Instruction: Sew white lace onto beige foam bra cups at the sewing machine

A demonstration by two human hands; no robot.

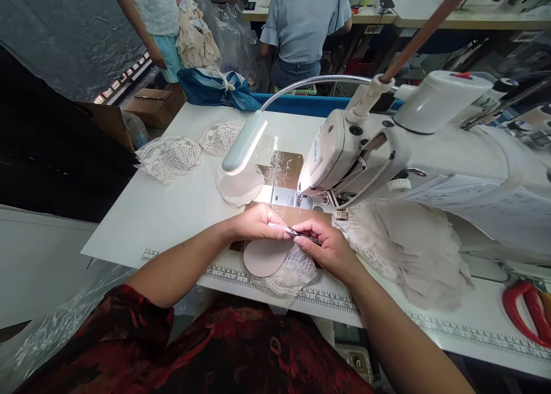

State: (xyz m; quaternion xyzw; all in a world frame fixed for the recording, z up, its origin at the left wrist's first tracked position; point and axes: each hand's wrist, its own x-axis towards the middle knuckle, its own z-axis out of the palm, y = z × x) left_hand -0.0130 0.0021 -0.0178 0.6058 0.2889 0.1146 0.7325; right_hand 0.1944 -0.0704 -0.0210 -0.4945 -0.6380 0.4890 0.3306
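In the head view, my left hand (260,223) is closed, pinching the edge of a pale lace-covered bra cup (264,258) in front of the sewing machine. Its smooth beige side and a white lace border (297,270) hang below my fingers over the table's front edge. My right hand (329,249) is closed around small dark metal thread snips (310,237), whose tip meets the fabric edge at my left fingertips. The fingers partly hide the snips and the pinched edge. Just beyond my hands is the sewing machine's needle area (299,199).
A white sewing machine (370,147) stands at right, with a lit lamp (245,144) over the table. Lace cups (170,157) and a beige cup (240,184) lie left. Stacked beige lace pieces (408,250) and red-handled scissors (523,311) lie right. Two people are beyond.
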